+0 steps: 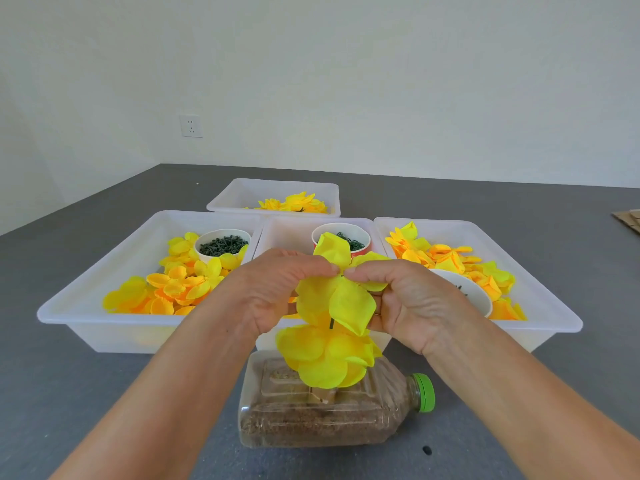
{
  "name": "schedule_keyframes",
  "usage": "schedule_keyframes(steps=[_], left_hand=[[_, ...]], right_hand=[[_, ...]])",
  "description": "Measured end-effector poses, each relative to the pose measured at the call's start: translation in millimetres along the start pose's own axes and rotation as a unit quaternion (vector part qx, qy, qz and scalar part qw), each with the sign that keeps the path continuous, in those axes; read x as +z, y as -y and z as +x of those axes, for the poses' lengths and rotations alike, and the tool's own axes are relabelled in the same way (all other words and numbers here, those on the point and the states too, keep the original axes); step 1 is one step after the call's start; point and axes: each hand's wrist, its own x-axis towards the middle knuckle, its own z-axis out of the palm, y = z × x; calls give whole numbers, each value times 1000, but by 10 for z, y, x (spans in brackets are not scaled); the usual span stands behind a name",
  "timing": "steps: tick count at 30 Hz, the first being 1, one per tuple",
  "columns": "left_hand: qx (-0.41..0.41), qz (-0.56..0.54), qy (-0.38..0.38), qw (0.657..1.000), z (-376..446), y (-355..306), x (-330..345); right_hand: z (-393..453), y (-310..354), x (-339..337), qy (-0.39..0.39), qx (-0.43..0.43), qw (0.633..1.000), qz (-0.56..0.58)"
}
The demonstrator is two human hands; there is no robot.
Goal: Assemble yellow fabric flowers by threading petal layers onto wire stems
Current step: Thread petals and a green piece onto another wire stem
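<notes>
Head view: left hand (273, 289) and right hand (398, 299) pinching yellow petal layer (341, 299); finished petals (325, 355) directly below grip, above bottle (329, 417).

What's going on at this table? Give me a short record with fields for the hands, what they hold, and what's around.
left hand: pinches the petal layer from the left
right hand: pinches the same layer from the right
petal layer: yellow, held above the stacked petals
wire stem: dark, showing between the layers
bottle: lies on its side below, green cap, brown filling
trays: four white ones, three visibly holding yellow petals
cups: hold small dark green pieces
</notes>
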Motion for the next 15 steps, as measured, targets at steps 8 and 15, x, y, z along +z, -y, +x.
schedule_keyframes(steps=[8,15], left_hand=[[-16,7,14,1000,1,68,6],[-15,33,11,999,-19,70,-33]], right_hand=[[12,-29,4,-3,39,999,8],[3,-74,-4,14,35,999,-7]])
